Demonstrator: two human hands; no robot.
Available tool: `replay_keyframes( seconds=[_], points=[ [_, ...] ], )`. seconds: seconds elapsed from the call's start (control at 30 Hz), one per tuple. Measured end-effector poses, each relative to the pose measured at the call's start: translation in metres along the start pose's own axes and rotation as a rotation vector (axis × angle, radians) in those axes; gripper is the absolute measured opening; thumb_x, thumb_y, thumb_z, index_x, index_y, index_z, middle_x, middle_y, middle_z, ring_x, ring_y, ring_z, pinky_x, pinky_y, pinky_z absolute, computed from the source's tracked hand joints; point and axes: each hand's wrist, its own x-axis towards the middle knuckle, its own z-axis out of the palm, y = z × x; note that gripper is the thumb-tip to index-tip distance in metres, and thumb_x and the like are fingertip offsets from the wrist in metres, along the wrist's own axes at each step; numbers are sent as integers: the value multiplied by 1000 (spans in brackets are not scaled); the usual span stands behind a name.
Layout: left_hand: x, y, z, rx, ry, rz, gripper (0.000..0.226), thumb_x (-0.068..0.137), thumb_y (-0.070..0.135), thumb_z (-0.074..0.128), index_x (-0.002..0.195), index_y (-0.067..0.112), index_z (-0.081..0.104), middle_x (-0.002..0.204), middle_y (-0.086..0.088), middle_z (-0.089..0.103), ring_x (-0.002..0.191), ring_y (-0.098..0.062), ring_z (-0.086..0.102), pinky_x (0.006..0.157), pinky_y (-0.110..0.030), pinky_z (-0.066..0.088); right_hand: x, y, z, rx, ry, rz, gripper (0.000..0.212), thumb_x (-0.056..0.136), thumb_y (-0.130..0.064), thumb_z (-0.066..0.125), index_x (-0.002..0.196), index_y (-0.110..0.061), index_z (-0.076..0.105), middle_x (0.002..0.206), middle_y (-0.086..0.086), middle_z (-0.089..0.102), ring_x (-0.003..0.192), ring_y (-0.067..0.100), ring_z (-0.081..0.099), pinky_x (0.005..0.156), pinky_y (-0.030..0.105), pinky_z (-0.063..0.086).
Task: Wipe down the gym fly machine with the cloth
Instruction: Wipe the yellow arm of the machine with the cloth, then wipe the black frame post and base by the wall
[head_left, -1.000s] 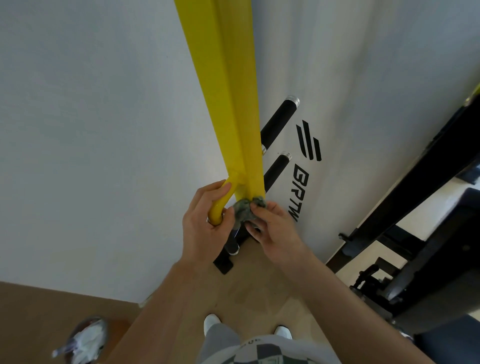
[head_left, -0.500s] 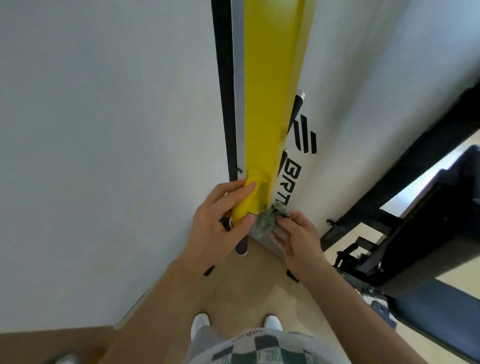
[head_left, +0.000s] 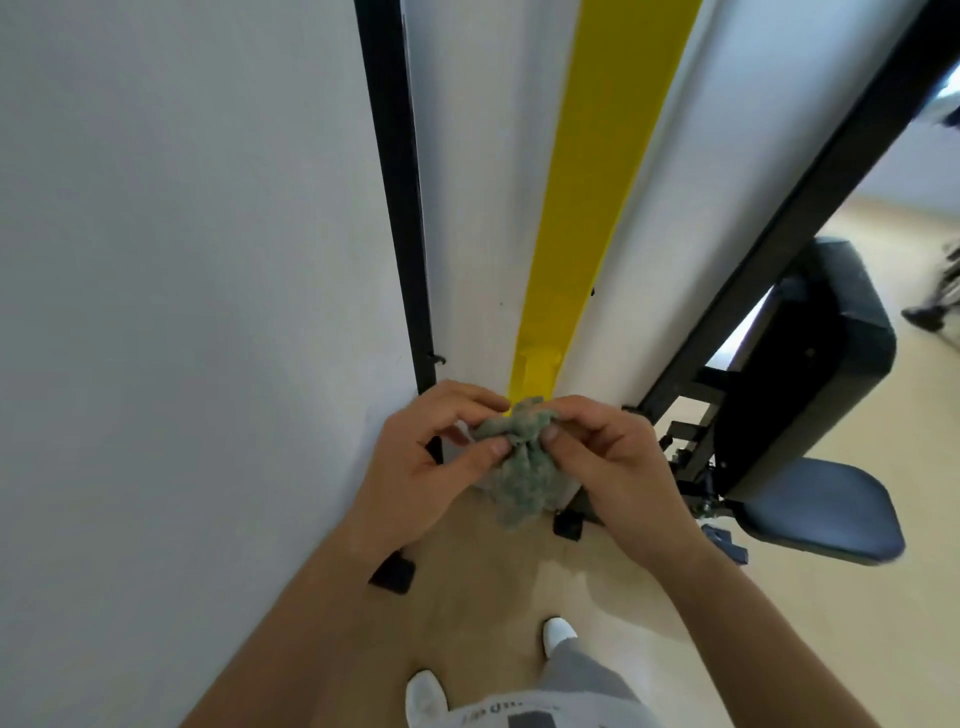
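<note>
A crumpled grey-green cloth (head_left: 522, 467) hangs between both hands in front of the lower end of the machine's yellow arm (head_left: 597, 171). My left hand (head_left: 431, 462) pinches the cloth's upper left edge with thumb and fingers. My right hand (head_left: 608, 457) pinches its upper right part. The cloth's top touches or hides the yellow arm's bottom tip. The yellow arm runs upward between white panels (head_left: 467, 208) of the fly machine.
A black upright bar (head_left: 395, 197) stands left of the yellow arm, with a white wall (head_left: 182, 312) further left. A black frame beam (head_left: 810, 197), a black back pad (head_left: 810, 364) and a seat (head_left: 815, 514) are on the right. Black feet (head_left: 393, 570) sit on the tan floor near my white shoes (head_left: 426, 696).
My left hand has let go of the yellow handle and now pinches the cloth together with my right hand. The view has swung right, showing the seat.
</note>
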Motion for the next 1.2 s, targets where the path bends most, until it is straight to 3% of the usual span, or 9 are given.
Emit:
replay_keyframes(
  seconds=[0.23, 0.37, 0.53, 0.6, 0.7, 0.83, 0.93, 1.07, 1.2],
  points=[
    [5, 4, -72, 84, 43, -165, 21, 85, 35, 70, 105, 32, 77, 90, 13, 77, 76, -16, 69, 69, -37, 58, 13, -13, 40, -277, 159, -48, 21, 98, -13, 63, 98, -28, 77, 88, -9, 76, 74, 9, 73, 59, 17, 53],
    [28, 13, -105, 108, 142, -188, 13, 91, 34, 67, 98, 32, 78, 86, 13, 74, 78, -4, 67, 71, -15, 52, 40, -23, 62, -380, 170, -150, 29, 97, -14, 63, 90, -41, 72, 87, -21, 72, 76, 2, 68, 61, 13, 52],
    [40, 20, -130, 184, 141, -284, 24, 102, 25, 57, 92, 28, 79, 87, 1, 76, 76, -17, 70, 67, -19, 53, 80, -24, 84, -256, 142, -81, 19, 97, -12, 62, 92, -25, 75, 77, -10, 71, 61, 1, 65, 50, 14, 49],
    [38, 18, -139, 196, 83, -326, 12, 94, 37, 68, 96, 31, 78, 86, -3, 76, 77, -28, 70, 66, -25, 55, 95, -19, 92, -238, 119, -42, 15, 96, -16, 64, 90, -24, 75, 76, -8, 72, 65, 6, 69, 52, 19, 52],
    [34, 7, -150, 310, 0, -359, 38, 68, 40, 90, 103, 39, 74, 96, 13, 74, 87, -9, 71, 73, -17, 55, 116, -12, 102, -309, 115, -30, 8, 92, -27, 70, 86, -24, 76, 77, -7, 72, 75, 12, 70, 68, 36, 61],
    [47, -10, -165, 384, 169, -288, 13, 82, 25, 82, 88, 34, 75, 83, 15, 71, 80, -3, 67, 70, -15, 50, 141, -4, 114, -346, 135, -54, 17, 93, -31, 69, 79, -22, 74, 71, -4, 70, 69, 15, 69, 70, 44, 60],
    [72, -15, -184, 312, 160, -200, 35, 96, 19, 67, 68, 40, 67, 67, 15, 60, 63, -2, 57, 60, -13, 41, 162, -2, 124, -264, 125, -11, 23, 97, -31, 65, 81, -14, 66, 77, 5, 70, 60, 21, 73, 58, 42, 62],
    [118, -13, -213, 305, 180, -99, 21, 99, 16, 62, 84, 6, 72, 86, -3, 62, 77, -11, 60, 68, -16, 44, 189, -11, 137, -152, 88, 55, 18, 97, -22, 66, 87, -8, 61, 77, 5, 70, 60, 32, 73, 49, 35, 58],
    [169, -8, -238, 251, 272, -37, 21, 98, 25, 62, 81, 17, 70, 80, 1, 62, 71, -1, 57, 67, -12, 42, 219, -27, 148, -317, 129, -20, 8, 92, -8, 71, 88, -6, 64, 78, 11, 71, 66, 27, 73, 60, 44, 63]
  ],
)
